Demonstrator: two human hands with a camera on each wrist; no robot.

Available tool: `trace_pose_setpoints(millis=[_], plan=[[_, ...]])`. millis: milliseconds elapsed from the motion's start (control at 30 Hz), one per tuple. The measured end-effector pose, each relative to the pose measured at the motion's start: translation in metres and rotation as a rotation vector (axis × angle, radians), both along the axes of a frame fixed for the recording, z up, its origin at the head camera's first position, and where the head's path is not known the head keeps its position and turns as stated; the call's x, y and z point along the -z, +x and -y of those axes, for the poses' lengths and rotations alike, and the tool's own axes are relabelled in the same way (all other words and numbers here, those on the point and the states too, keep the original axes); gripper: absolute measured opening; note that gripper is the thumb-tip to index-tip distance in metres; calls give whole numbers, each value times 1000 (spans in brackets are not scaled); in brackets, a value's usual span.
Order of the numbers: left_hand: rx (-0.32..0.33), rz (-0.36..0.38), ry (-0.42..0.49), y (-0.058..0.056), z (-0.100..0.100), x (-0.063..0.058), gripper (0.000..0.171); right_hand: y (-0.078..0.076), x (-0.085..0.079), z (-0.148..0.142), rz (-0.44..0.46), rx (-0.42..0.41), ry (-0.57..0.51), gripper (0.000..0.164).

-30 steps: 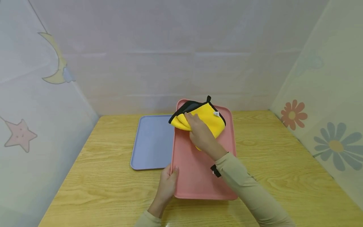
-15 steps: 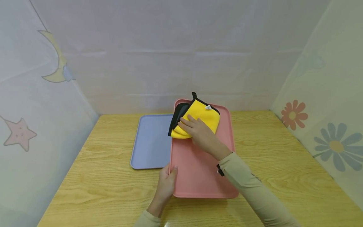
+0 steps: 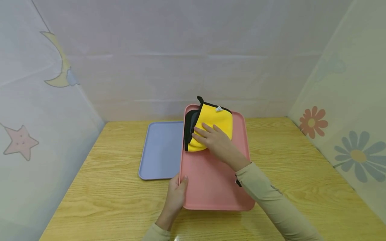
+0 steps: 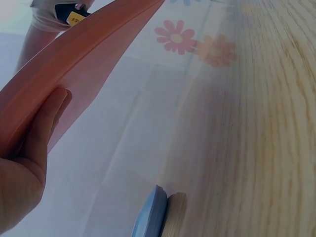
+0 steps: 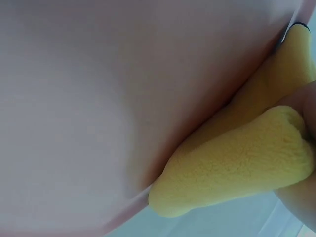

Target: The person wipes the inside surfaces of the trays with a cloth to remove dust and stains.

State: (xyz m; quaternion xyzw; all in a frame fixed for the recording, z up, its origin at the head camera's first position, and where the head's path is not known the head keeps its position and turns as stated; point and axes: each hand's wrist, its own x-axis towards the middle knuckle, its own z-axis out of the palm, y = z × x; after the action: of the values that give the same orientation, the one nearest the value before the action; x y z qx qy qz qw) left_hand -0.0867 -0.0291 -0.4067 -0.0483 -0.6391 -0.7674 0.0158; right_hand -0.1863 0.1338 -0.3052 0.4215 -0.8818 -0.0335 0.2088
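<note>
A pink tray (image 3: 211, 180) is held up at a tilt above the table. My left hand (image 3: 175, 195) grips its left edge near the lower corner, thumb over the rim; in the left wrist view the same hand (image 4: 29, 163) curls against the tray's side (image 4: 74, 69). A yellow cloth (image 3: 215, 117) with black trim, a dark grey side and a small white label lies against the tray's upper part. On it presses my right hand (image 3: 218, 142), fingers spread and fairly straight; its thumb is hidden. The right wrist view shows the cloth (image 5: 232, 163) bulging in a fold beside that hand.
A blue tray (image 3: 163, 150) lies flat on the wooden table (image 3: 114, 197), left of the pink tray and partly behind it. Light walls with printed flowers (image 3: 359, 155), a star (image 3: 21, 142) and a moon enclose the table at the back and sides.
My right hand has moved slightly right and down, its fingers spreading flatter. The cloth has turned anticlockwise and shifted left on the pink tray. My left hand keeps its grip, almost still.
</note>
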Motion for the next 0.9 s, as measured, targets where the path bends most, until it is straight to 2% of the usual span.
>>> trace_pose_setpoints(millis=[333,600,900], plan=[[-11,24,6,1,0,-3,28,0,1,-8,1,3,4,48],[-24,36,8,0,2,-3,28,0,2,-15,46,57,-16,48],[-18,16,20,1,3,-5,29,-1,1,-26,32,80,-32,47]])
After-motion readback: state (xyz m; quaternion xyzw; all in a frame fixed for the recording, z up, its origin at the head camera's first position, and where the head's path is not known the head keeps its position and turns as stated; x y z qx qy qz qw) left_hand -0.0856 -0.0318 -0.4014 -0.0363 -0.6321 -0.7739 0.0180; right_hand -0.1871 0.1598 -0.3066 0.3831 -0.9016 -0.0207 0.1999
